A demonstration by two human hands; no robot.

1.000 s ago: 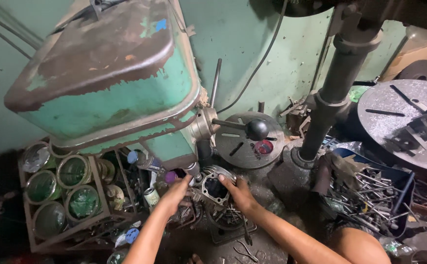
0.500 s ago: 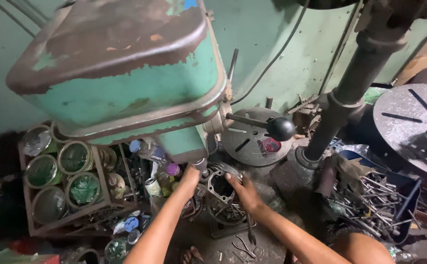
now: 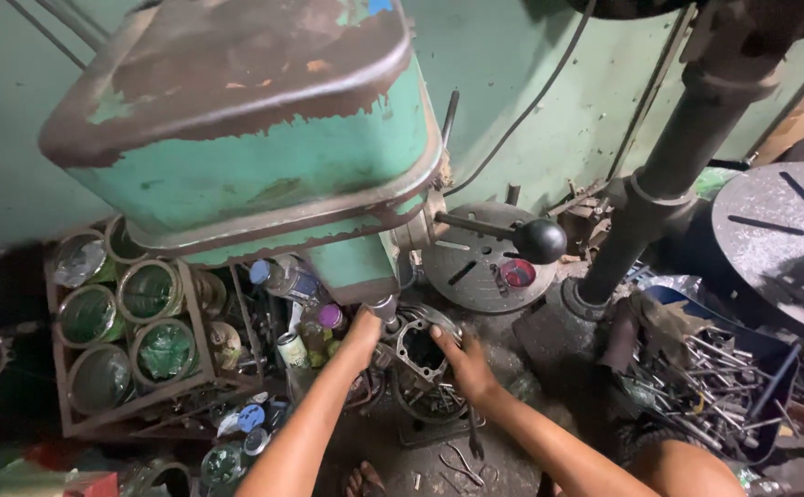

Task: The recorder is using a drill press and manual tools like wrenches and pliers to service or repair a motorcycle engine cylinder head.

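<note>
A worn green drill press head [image 3: 255,156] fills the upper left of the head view. Under its spindle [image 3: 385,308] sits a grey metal engine cylinder part [image 3: 419,350] with a dark round bore. My left hand [image 3: 361,333] rests against the part's left side, just below the spindle. My right hand [image 3: 462,361] is laid on its right side, fingers curled over the edge. Both forearms reach up from the bottom of the view. The table beneath the part is mostly hidden.
The feed handle with a black ball knob [image 3: 540,240] sticks out right. A round slotted table [image 3: 485,258] and dark column [image 3: 660,175] stand behind. A rack of green tins [image 3: 135,322] is at left, a bin of metal rods [image 3: 715,377] right, pliers [image 3: 462,460] on the floor.
The view has drifted so the machine head fills more of the frame. Both hands stay on the metal part beneath the spindle, shifted only slightly.
</note>
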